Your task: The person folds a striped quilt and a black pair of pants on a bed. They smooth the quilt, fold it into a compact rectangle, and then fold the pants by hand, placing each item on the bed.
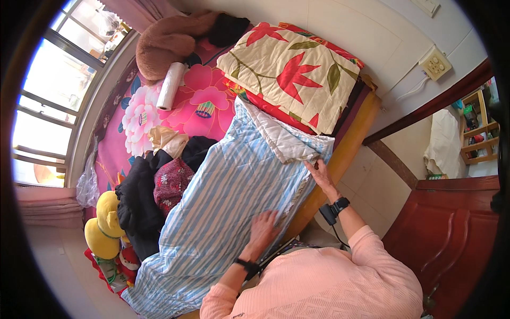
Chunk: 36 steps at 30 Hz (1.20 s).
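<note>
A blue-and-white striped quilt (223,191) lies in front of me, spread lengthwise along the bed's near side. Its far end is folded back, showing a white quilted underside (275,135). At the corner of that fold, my right hand (320,177) has its fingers on the edge and appears to pinch it. My left hand (264,229), slightly blurred, rests with fingers apart on the stripes close to the near edge. It holds nothing. Both wrists wear black straps.
Beyond the striped quilt sits a folded floral quilt (287,75). Dark clothes (139,203), a yellow plush toy (105,227), a white plastic roll (172,85) and a brown fluffy item (163,48) lie on the pink floral bedcover (207,95). A red door (454,227) stands at right.
</note>
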{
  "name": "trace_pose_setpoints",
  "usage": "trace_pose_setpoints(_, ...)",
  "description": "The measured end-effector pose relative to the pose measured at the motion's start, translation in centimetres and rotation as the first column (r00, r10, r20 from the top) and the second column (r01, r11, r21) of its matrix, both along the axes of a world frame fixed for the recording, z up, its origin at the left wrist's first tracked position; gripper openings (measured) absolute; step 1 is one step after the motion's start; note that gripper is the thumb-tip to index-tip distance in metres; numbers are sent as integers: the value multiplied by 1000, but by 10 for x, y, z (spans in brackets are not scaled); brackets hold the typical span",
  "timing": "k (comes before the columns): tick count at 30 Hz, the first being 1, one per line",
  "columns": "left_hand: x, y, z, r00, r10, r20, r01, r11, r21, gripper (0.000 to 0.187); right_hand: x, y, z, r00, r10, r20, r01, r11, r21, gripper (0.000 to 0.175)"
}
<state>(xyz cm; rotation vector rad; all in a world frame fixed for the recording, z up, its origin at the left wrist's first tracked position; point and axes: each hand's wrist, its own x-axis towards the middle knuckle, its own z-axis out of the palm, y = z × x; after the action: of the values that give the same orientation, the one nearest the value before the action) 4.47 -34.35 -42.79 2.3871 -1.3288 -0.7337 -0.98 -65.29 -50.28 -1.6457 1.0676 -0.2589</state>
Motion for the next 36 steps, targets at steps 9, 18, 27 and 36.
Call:
trace_pose_setpoints(9, -64, 162, -10, 967, 0, 256, -75, 956, 285, 53, 30, -8, 29, 917, 269, -296, -374, 319, -871, 68)
trace_pose_setpoints(18, -66, 156, 11, 930, 324, 174, -308, 945, -112, 21, 28, -22, 32, 921, 162, 355, -98, 976, -192, 19)
trace_pose_setpoints(27, -82, 164, 10, 978, 201, -59, -200, 979, 34, 28, 3, -50, 6, 996, -49, 75, 57, 992, -111, 46)
trace_pose_setpoints(36, -90, 173, 9, 961, 263, -81, -253, 961, 113, 22, -16, -71, -6, 994, -31, -108, 32, 999, 6, 37)
